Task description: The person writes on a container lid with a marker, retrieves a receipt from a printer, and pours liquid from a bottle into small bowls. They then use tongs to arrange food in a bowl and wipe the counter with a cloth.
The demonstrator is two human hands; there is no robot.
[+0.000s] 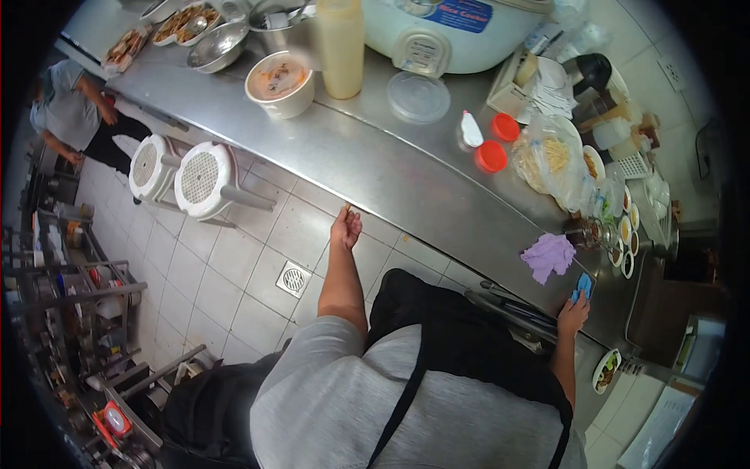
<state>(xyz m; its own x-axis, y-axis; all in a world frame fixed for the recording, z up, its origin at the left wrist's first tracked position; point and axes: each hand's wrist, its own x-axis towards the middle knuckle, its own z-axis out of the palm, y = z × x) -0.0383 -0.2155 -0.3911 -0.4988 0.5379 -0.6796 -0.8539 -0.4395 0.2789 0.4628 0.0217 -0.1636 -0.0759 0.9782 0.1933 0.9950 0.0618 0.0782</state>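
Note:
My right hand (573, 316) presses a blue cloth (581, 288) onto the steel counter (437, 184) near its right end, fingers closed over it. Just left of that hand a crumpled purple cloth (548, 257) lies on the counter. My left hand (346, 227) hangs just off the counter's front edge above the tiled floor. Its fingers are loosely curled and apart, with nothing seen in them.
A white tub (280, 98), a squeeze bottle (341, 55) and a rice cooker (453, 35) stand along the counter. Bagged food (547, 160) and several small sauce bowls (626, 230) sit toward the right. White stools (205, 180) and another person (74, 109) are at left.

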